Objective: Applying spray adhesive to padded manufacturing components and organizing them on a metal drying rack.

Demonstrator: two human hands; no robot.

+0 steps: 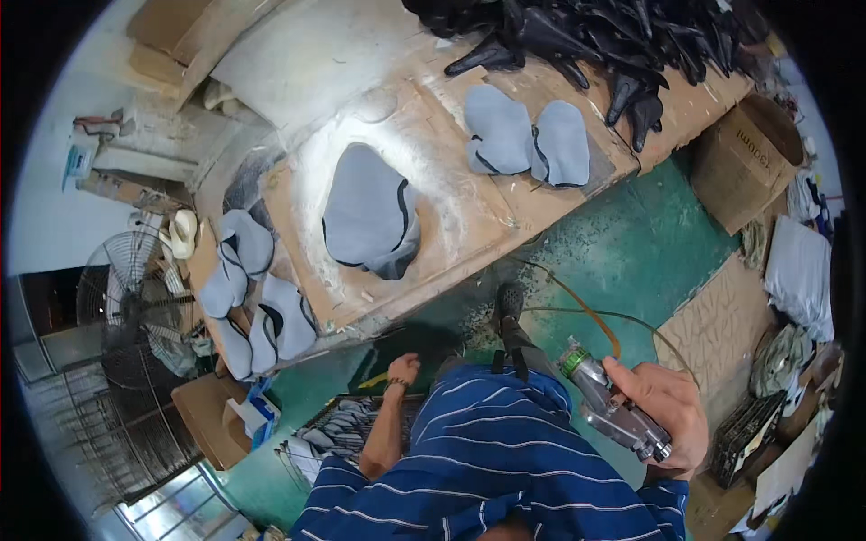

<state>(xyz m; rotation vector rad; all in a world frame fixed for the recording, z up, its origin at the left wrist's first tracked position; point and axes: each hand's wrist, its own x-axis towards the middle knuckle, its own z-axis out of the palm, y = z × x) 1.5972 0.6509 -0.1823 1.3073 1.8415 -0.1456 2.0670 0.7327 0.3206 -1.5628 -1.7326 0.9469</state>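
My right hand (666,408) is wrapped round a metal spray gun (618,406) with a green ring at one end, held off to the right of my body. My left hand (403,370) hangs on the left beside the workbench with its fingers curled in; I see nothing in it. On the bench, a large rounded grey padded piece with black edging (368,209) lies on cardboard, surrounded by white spray residue. Two more grey padded pieces (499,129) lie to its right. Several smaller grey pieces (236,287) sit at its left.
Pointed black parts (577,36) are heaped at the bench's far right. A cardboard box (747,162) stands right of the bench, and an orange hose (591,311) crosses the green floor. At the left are a wire-guarded fan (135,302) and a crate of grey pieces (352,424).
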